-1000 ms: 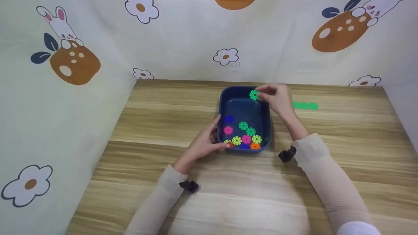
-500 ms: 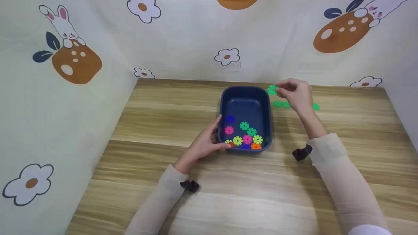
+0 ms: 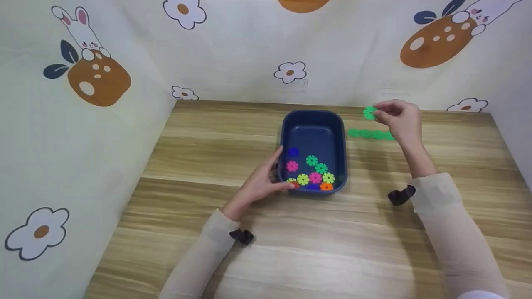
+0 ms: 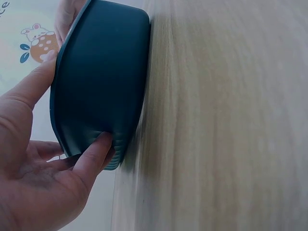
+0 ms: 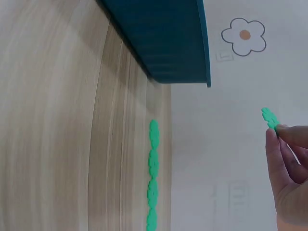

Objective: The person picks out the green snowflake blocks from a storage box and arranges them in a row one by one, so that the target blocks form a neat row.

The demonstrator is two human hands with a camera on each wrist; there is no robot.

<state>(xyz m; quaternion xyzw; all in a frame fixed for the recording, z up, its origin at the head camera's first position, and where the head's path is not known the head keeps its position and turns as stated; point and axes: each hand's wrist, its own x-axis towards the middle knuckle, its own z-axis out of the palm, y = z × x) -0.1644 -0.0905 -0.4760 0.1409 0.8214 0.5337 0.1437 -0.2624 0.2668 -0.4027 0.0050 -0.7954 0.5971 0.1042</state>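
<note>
A dark blue rectangular plastic basin [image 3: 314,139] stands on the table. My left hand [image 3: 259,180] grips its near left corner, thumb over the near rim and fingers along the left wall; the left wrist view shows the fingers [image 4: 96,154] against the outer wall [image 4: 101,72]. Between thumb and fingertips my right hand [image 3: 403,122] pinches a green notched snowflake disc [image 3: 369,112], raised above the table right of the basin. Below it lies a row of green discs [image 3: 365,133], side by side; the right hand partly covers its right end in the head view.
Inside the basin, near its front, lie loose discs: green [image 3: 311,160], pink [image 3: 292,166], yellow [image 3: 303,179], orange [image 3: 326,187], blue [image 3: 293,152] and red. A patterned cloth wall [image 3: 341,50] rises behind the wooden table [image 3: 208,145].
My right hand has carried the green disc from over the basin's far right corner to the right, above the row of discs. The left hand keeps its grip on the basin.
</note>
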